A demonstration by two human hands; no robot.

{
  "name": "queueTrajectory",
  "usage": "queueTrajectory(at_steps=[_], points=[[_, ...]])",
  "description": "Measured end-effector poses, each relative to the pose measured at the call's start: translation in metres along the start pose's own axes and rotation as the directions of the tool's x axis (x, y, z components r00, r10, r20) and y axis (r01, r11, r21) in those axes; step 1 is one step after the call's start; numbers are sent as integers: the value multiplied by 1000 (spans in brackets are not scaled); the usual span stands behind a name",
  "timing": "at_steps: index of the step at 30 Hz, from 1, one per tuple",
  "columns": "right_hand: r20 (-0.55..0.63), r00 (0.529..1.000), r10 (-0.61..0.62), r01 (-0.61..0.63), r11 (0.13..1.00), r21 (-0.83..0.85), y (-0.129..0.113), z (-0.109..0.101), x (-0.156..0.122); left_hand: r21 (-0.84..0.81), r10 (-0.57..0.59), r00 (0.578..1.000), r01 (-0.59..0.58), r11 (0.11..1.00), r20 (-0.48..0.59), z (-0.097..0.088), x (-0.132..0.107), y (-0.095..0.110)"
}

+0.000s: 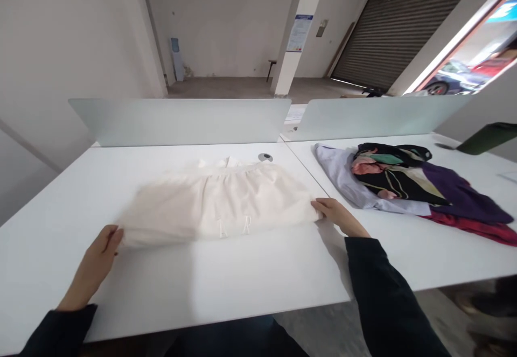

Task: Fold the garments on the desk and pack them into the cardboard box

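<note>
A cream-white garment (218, 201) lies spread and folded on the white table (210, 287) in front of me. My left hand (99, 257) pinches its near left corner, fingers closed on the fabric. My right hand (337, 214) grips the near right corner of the same garment. Both arms wear dark sleeves. Pale lettering shows on the garment's near edge.
A pile of mixed clothes (407, 184), lilac, black, purple and red, lies on the adjoining table at the right. Frosted divider panels (181, 120) stand along the tables' far edges. A small grey cable port (265, 157) sits behind the garment. A dark green object (488, 137) lies far right.
</note>
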State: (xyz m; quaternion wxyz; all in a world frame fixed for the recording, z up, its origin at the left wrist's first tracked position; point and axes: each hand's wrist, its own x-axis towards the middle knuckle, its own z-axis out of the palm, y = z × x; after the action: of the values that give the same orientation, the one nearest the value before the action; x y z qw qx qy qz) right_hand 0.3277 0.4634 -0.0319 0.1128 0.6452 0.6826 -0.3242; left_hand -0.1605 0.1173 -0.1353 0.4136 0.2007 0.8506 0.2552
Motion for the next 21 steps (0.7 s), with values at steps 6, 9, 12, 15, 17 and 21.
queueTrajectory(at_steps=[6,9,12,15,17,21], points=[[89,982,165,-185,922,340,-30,-7,6,313,467,867,-402,861,-171,9,-11,42],[163,975,148,-199,909,366,-47,1,23,260,623,782,-601,756,-2,57,-25,100],[156,972,174,-220,910,350,-50,10,33,255,683,699,-714,652,212,114,-40,148],[119,952,280,-305,876,374,-40,15,38,301,675,672,-740,601,306,157,-45,171],[190,945,267,-326,823,465,-33,16,41,350,639,692,-722,597,338,174,-45,172],[284,946,158,-294,789,540,-30,17,42,394,610,707,-706,588,358,191,-45,157]])
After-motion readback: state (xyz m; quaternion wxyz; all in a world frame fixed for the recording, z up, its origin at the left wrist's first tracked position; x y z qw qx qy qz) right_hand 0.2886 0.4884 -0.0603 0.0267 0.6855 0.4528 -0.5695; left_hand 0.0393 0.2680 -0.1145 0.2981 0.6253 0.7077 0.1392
